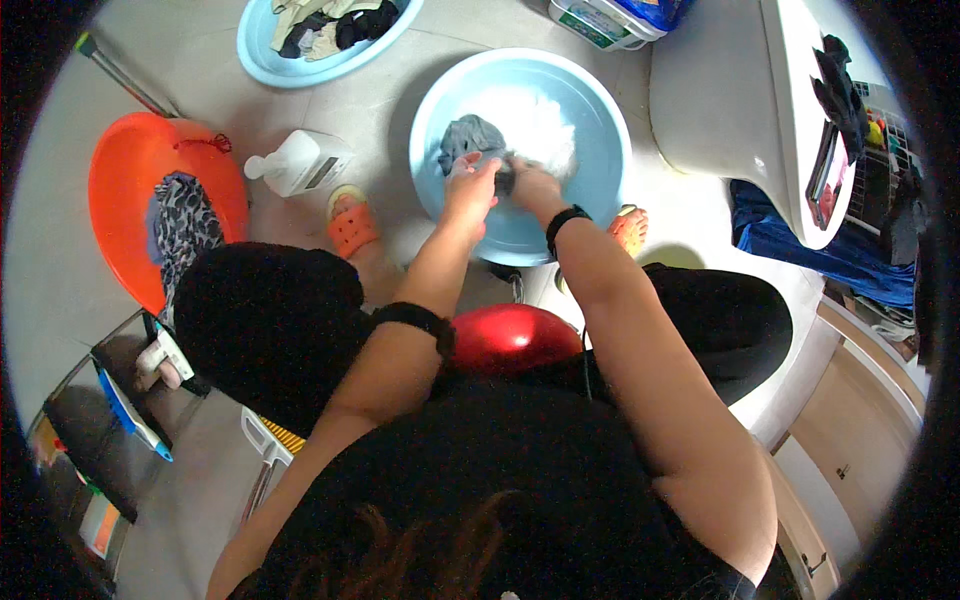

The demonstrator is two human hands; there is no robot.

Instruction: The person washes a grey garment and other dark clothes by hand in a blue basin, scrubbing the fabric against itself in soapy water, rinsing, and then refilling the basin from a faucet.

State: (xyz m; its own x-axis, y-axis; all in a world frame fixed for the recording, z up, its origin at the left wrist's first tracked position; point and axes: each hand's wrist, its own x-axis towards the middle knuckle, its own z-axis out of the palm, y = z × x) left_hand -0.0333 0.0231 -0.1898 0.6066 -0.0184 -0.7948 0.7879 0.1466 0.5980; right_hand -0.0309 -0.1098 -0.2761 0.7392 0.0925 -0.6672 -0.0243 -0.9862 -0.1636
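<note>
A round light-blue plastic basin (598,196) holds water with bright white suds (529,120). Inside it, a wet grey cloth (471,138) is bunched up, its darker part running between my two hands. My left hand (471,189) grips the cloth's near edge with curled fingers. Close on its right, my right hand (537,186) is closed around the darker part, fingertips hidden in cloth and suds. A black band sits on my right wrist.
An orange basin (112,195) with patterned cloth (187,225) is at left, near a white jug (311,163). Behind stands another blue basin (259,64) with clothes. A white plastic tub (600,26) is at top right, beside a white pedestal fixture (705,97).
</note>
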